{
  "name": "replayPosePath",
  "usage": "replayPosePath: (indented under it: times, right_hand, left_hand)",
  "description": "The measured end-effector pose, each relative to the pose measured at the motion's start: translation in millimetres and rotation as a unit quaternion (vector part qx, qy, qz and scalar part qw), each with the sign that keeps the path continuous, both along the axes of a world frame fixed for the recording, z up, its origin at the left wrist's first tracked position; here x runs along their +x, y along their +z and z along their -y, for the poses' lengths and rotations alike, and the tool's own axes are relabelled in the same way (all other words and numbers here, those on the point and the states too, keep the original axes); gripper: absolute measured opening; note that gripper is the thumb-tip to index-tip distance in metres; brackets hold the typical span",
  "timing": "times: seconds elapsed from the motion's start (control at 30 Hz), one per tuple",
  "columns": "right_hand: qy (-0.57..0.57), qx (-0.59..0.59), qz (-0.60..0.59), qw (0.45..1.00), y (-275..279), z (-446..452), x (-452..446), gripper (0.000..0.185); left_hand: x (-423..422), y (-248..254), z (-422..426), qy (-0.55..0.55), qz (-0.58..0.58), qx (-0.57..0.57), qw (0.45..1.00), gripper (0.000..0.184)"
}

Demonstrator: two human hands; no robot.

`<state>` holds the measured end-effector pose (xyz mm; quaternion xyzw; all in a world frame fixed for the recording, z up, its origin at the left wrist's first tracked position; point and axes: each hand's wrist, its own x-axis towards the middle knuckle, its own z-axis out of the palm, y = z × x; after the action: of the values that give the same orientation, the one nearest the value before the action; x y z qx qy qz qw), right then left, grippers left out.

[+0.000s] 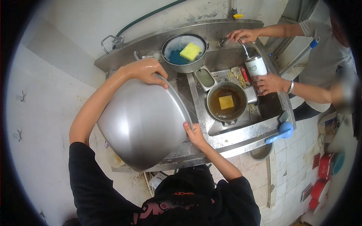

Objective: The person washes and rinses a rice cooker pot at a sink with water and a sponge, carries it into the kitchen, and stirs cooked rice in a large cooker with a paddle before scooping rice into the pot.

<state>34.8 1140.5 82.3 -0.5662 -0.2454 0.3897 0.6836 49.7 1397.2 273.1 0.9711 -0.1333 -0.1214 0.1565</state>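
Note:
A large metal pot (141, 120) is tipped on its side over the left part of the steel sink unit, its outer wall toward me and its mouth facing away to the right. My left hand (147, 72) grips the rim at the upper side, fingers curled over the edge. Lower down the same rim, my right hand (195, 135) is closed on it, thumb on the outside. The inside of the pot is hidden from me. Just beyond my left hand stands a smaller pot (184, 68) with bluish suds and a yellow sponge (190, 51) in it.
In the sink basin (269, 109) sit a pot of brown liquid (227, 101) with a yellow square floating, and a small rectangular metal container (205, 78). A co-worker at right holds a white tumbler (256, 66) under the faucet (244, 49). A blue-handled item (281, 132) rests on the edge.

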Motion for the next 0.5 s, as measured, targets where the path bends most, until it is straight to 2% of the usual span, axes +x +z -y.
replayPosePath:
  times: [0.1,0.23,0.3,0.37,0.4,0.47,0.5]
  right_hand:
    - [-0.011,0.016,0.027,0.999,-10,2,1,0.051]
    - [0.039,0.010,0.068,0.997,23,16,35,0.049]
    - [0.110,-0.018,0.190,0.975,44,17,58,0.047]
    - [0.143,-0.004,0.282,0.949,75,11,78,0.043]
    - [0.165,0.016,0.322,0.932,85,6,88,0.037]
    - [0.190,0.034,0.365,0.911,108,-4,106,0.030]
    - [0.200,0.056,0.453,0.867,125,-9,114,0.031]
  left_hand:
    - [1,7,7,0.005,-0.026,0.007,1.000,0.037]
    - [-16,16,6,-0.002,0.055,0.049,0.997,0.033]
    - [-35,23,5,0.000,0.081,0.055,0.995,0.031]
    - [-65,26,6,0.067,0.162,0.043,0.983,0.025]
    - [-80,24,8,0.066,0.164,0.041,0.983,0.025]
    - [-110,12,14,0.118,0.287,0.039,0.950,0.021]
    - [-122,4,21,0.121,0.289,0.038,0.949,0.021]
